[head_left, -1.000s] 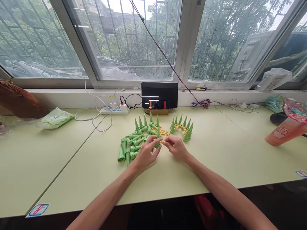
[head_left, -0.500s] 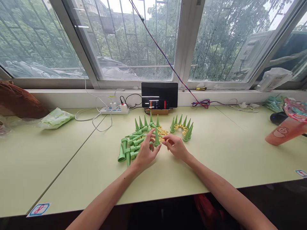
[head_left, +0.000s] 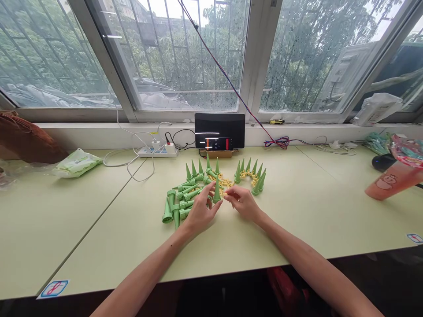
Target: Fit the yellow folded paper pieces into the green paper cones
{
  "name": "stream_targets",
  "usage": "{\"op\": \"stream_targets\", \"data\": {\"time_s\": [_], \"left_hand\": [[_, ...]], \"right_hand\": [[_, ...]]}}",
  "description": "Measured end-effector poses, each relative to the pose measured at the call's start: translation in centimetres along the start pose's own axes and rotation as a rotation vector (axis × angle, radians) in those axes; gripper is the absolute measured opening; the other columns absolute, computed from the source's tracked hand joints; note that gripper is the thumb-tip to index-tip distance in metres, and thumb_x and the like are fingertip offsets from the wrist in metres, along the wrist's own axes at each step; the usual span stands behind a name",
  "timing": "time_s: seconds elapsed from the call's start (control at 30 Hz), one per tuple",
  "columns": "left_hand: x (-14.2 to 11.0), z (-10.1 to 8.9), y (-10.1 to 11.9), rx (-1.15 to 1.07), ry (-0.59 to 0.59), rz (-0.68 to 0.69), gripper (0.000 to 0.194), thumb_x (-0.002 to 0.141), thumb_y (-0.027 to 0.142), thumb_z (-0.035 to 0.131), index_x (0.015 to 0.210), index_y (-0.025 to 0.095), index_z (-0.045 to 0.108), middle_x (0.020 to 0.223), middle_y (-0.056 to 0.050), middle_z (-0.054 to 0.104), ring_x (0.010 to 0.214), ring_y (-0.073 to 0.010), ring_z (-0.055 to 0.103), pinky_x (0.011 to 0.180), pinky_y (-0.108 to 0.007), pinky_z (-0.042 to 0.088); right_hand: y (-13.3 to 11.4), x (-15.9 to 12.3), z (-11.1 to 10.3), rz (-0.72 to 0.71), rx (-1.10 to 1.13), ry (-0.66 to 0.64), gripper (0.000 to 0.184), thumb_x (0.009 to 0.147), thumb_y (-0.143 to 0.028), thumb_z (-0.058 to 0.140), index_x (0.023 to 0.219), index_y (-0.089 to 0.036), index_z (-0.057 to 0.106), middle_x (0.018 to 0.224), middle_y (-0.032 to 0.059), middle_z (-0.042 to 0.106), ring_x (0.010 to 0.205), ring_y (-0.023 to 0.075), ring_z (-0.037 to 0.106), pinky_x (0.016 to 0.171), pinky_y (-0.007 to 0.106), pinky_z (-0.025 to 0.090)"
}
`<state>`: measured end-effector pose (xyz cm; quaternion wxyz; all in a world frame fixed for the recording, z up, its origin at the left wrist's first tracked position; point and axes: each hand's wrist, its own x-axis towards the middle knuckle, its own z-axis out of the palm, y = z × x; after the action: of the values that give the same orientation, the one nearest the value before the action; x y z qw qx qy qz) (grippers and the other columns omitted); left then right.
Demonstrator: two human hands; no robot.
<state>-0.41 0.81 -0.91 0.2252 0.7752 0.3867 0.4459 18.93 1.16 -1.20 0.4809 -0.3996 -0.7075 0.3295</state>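
My left hand [head_left: 202,210] curls around the lower part of a green plastic cone spike [head_left: 217,190], its tip pointing up and its ribbed base low between thumb and fingers. Just right of it, my right hand [head_left: 243,203] pinches a small yellow piece, mostly covered by the fingertips. Beyond the hands lies a scatter of small yellow pieces [head_left: 225,181]. Left of my left hand, several green spikes [head_left: 188,193] lie heaped on their sides. Several more green spikes [head_left: 255,167] stand upright in an arc at the right, with yellow pieces inside it.
A black tablet [head_left: 220,125] stands at the back with a lit phone before it. A power strip [head_left: 158,152] with cables sits left of it. A wipes packet [head_left: 77,163] lies far left; a pink cup [head_left: 385,180] leans far right. Bundled wires [head_left: 277,142] lie by the window.
My left fingers have shifted from the front of the cone to its left side, uncovering more of it. The cone moved slightly left, then back a little. My right hand stays nearly still, pinched.
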Motion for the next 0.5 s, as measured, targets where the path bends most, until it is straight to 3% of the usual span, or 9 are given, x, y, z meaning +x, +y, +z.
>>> {"op": "stream_targets", "data": {"time_s": [0.5], "left_hand": [[0.05,-0.04,-0.22,0.045,-0.004,0.072,0.055,0.090,0.025,0.062,0.142,0.024,0.042,0.108,-0.008,0.060,0.090,-0.0169,0.058,0.054,-0.020,0.052]], "right_hand": [[-0.53,0.04,-0.07,0.084,0.167,-0.047,0.029,0.088,-0.045,0.064,0.077,-0.018,0.059,0.058,-0.0037,0.051,0.046,0.0103,0.048,0.045,0.024,0.040]]}}
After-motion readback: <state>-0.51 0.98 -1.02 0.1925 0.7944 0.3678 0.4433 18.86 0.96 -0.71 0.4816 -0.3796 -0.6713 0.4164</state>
